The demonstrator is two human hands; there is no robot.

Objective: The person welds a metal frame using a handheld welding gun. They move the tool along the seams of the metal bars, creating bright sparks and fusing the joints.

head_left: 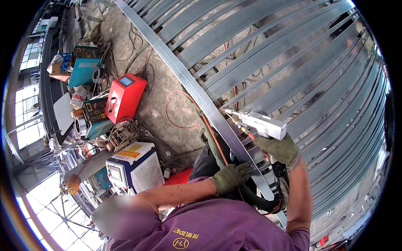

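My right hand (279, 149), in a green work glove, is closed round the grip of a silvery handheld welding gun (264, 124). The gun's narrow nozzle points left, its tip at the inner edge of a long metal rail (180, 69) where slats join it. An orange hose and a brass fitting run along the gun's near side. My left hand (231, 179), gloved in green too, lies with fingers stretched out against the rail's near part. An orange hose (215, 140) and a thick dark hose pass beside that hand.
Many parallel grey metal slats (268, 58) fill the right side, with gaps between. At the left stand a red machine (125, 98) with a screen, a white and blue machine (136, 167), and teal machines (86, 71). Cables and a looped red hose (167, 106) lie on the concrete floor.
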